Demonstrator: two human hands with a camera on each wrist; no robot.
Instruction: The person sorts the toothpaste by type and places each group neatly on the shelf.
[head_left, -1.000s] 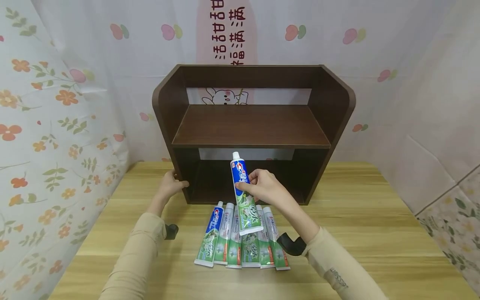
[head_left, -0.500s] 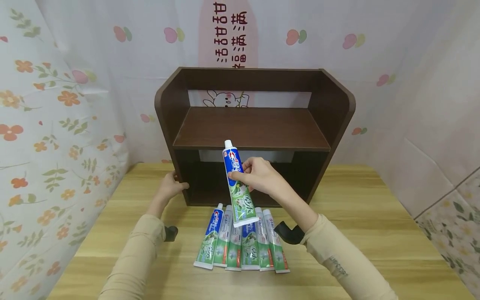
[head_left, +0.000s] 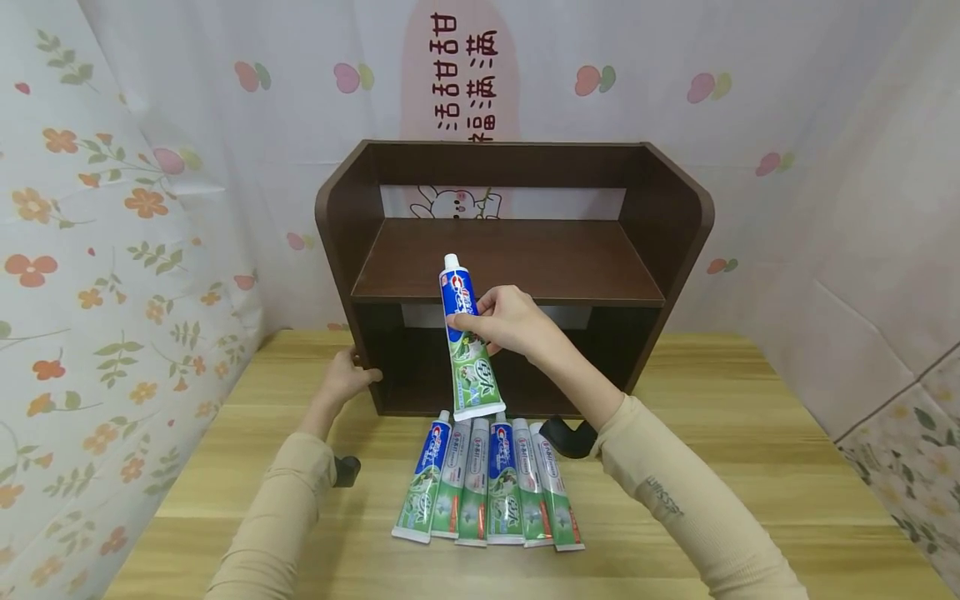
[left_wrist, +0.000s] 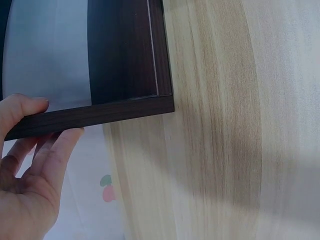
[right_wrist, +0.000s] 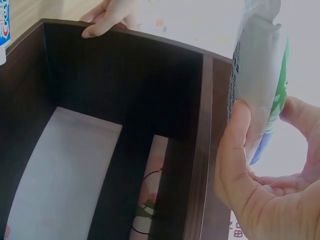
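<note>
My right hand grips a green, blue and white toothpaste tube around its middle, cap up, in front of the front edge of the upper board of a dark brown wooden shelf unit. The right wrist view shows the thumb on the tube beside the shelf unit's board. My left hand holds the shelf unit's left side panel near its bottom front corner; in the left wrist view the thumb and fingers pinch the panel edge. Several more toothpaste tubes lie side by side on the table.
The light wooden table carries the shelf unit at its back. Flowered cloth walls close in the left, back and right sides. Both shelf boards hold nothing that I can see.
My right hand has lifted the tube up and a little left, from just above the row of tubes to the height of the upper shelf board. The left hand has stayed on the side panel.
</note>
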